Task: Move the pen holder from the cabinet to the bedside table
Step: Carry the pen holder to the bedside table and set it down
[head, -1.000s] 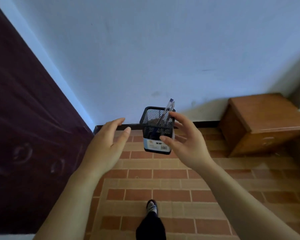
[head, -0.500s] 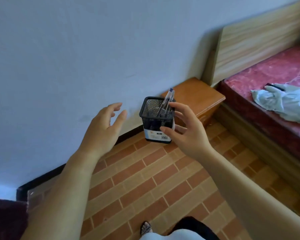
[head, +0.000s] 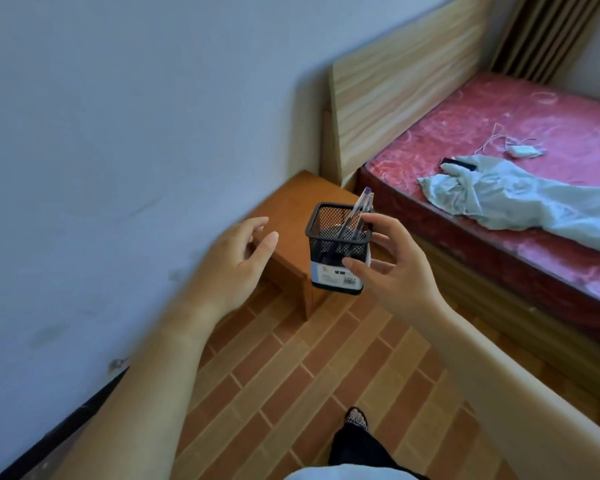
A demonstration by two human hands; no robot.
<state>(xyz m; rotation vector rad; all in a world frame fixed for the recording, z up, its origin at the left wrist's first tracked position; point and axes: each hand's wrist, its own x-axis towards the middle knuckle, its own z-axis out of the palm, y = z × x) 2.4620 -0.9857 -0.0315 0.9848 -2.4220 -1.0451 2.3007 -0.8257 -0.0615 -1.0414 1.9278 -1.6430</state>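
Note:
The pen holder is a square black mesh cup with a white label low on its front and a clear pen leaning out of it. My right hand holds it upright in the air, thumb on the front and fingers behind. My left hand hovers just left of it, fingers spread, touching nothing. Behind and below the holder stands the low orange-brown bedside table, set against the wall beside the bed. The cabinet is out of view.
A bed with a red mattress and pale wooden headboard fills the right. On it lie a light green garment, a dark phone and a white charger. Brick-pattern tiles cover the floor. My foot shows below.
The view has swung right, away from the dark cabinet, and closer to the bedside table. The holder stays in my right hand, and the table now sits directly behind it.

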